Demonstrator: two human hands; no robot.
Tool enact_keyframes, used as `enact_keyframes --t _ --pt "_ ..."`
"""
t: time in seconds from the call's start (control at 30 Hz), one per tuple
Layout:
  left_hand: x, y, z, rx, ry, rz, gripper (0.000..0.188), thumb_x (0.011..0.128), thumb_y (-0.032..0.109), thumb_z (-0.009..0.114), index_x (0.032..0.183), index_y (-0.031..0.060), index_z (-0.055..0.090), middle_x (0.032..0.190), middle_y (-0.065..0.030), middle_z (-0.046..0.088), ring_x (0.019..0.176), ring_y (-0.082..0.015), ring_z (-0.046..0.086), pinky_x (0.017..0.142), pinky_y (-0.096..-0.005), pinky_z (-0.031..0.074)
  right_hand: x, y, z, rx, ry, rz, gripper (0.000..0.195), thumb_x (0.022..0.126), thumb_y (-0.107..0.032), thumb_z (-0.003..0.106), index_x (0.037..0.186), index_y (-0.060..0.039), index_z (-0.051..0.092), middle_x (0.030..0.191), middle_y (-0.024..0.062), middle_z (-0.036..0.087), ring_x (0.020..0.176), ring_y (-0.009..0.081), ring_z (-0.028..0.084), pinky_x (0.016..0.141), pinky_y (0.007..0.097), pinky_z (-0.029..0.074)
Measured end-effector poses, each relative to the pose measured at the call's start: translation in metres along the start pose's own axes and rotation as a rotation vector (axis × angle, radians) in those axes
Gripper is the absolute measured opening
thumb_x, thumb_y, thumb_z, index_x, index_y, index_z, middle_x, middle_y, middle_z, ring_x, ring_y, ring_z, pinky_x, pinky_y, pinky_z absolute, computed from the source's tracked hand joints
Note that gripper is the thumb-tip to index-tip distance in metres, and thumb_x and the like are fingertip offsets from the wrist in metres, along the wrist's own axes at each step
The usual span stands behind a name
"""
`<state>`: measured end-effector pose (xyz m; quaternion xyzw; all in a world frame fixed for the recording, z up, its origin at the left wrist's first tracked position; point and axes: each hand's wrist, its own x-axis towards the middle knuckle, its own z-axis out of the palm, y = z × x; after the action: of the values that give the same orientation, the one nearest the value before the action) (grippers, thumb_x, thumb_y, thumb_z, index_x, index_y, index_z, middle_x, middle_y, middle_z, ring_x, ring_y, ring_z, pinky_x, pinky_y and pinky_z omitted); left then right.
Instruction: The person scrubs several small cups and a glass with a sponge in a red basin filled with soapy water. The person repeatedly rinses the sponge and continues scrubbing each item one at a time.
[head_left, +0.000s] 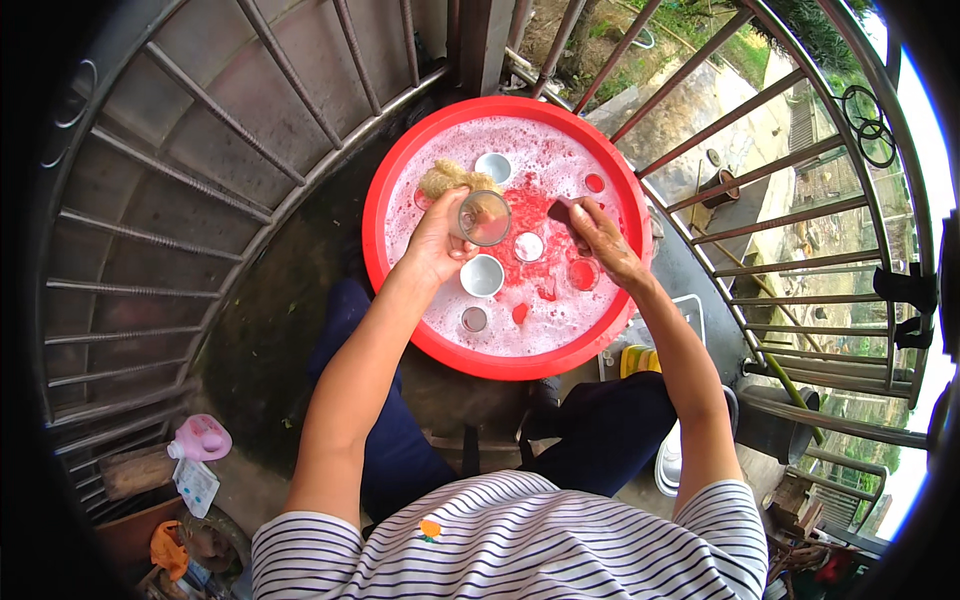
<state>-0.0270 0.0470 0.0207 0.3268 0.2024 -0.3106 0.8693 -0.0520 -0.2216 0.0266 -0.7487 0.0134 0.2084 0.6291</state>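
My left hand (435, 244) grips a clear drinking glass (484, 219), its round mouth facing up at me, above a wide red plastic basin (374, 232) of foamy water. Just beyond the glass is a tan loofah-like scrubber (448, 178); whether my fingers touch it is hidden. Over the basin's right side, my right hand (606, 244) pinches a dark maroon scouring pad (559, 211), apart from the glass. White cups or bowls (482, 276) sit in the suds, one far and one near. Several small glasses (474, 319) stand partly sunk around them.
Metal railings (240, 124) curve around both sides of the basin. A pink plastic jug (204, 437) and an orange bag (169, 550) lie at lower left. By my right leg are a yellow package (640, 361) and a white container (668, 463). A dark bucket (776, 424) stands farther right.
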Motion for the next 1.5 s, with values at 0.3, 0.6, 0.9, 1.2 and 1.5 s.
enact_keyframes --t 0.3,0.6,0.9,1.2,1.5 --pt "0.024 -0.017 0.014 0.175 0.005 -0.013 0.026 0.091 0.037 0.057 0.096 0.0122 0.060 0.071 -0.0017 0.066 0.047 -0.0048 0.055 0.030 -0.0186 0.027 -0.052 -0.082 0.007 -0.080 0.243 -0.298 0.022 0.098 -0.021 0.055 0.092 -0.0015 0.063 0.078 -0.0033 0.059 0.073 0.0051 0.051 0.067 0.0225 0.042" --pt "0.032 -0.048 0.027 0.266 0.001 0.042 0.028 0.095 0.037 0.049 0.085 0.0130 0.059 0.064 0.0019 0.060 0.040 -0.0080 0.049 0.031 -0.0196 0.033 -0.046 -0.082 0.067 -0.790 0.300 -0.554 0.014 0.074 -0.004 0.069 0.084 -0.0005 0.060 0.081 0.0155 0.060 0.076 0.0327 0.061 0.066 0.0422 0.049" --pt "0.037 -0.039 0.014 0.048 0.028 -0.040 0.028 0.090 0.040 0.054 0.088 0.0125 0.058 0.066 -0.0027 0.058 0.042 -0.0112 0.049 0.034 -0.0229 0.031 -0.053 -0.100 0.043 -0.607 -0.005 -0.456 0.055 0.074 -0.009 0.074 0.127 -0.0076 0.057 0.123 0.0170 0.052 0.113 0.0351 0.054 0.095 0.0404 0.045" --pt "0.030 -0.033 0.012 0.204 0.051 -0.106 0.027 0.086 0.040 0.060 0.092 0.0132 0.059 0.070 -0.0009 0.059 0.045 -0.0087 0.048 0.035 -0.0217 0.034 -0.060 -0.089 0.039 -1.193 0.122 -0.981 0.031 0.073 -0.005 0.065 0.104 -0.0026 0.066 0.100 0.0095 0.062 0.094 0.0233 0.058 0.073 0.0372 0.050" --pt "0.017 -0.026 0.023 0.414 0.126 0.019 0.025 0.088 0.041 0.059 0.088 0.0161 0.060 0.068 0.0032 0.058 0.048 -0.0054 0.049 0.040 -0.0185 0.032 -0.053 -0.062 0.065 -0.917 0.098 -0.596 0.035 0.076 0.000 0.067 0.111 -0.0004 0.065 0.104 0.0122 0.065 0.091 0.0290 0.059 0.080 0.0401 0.049"
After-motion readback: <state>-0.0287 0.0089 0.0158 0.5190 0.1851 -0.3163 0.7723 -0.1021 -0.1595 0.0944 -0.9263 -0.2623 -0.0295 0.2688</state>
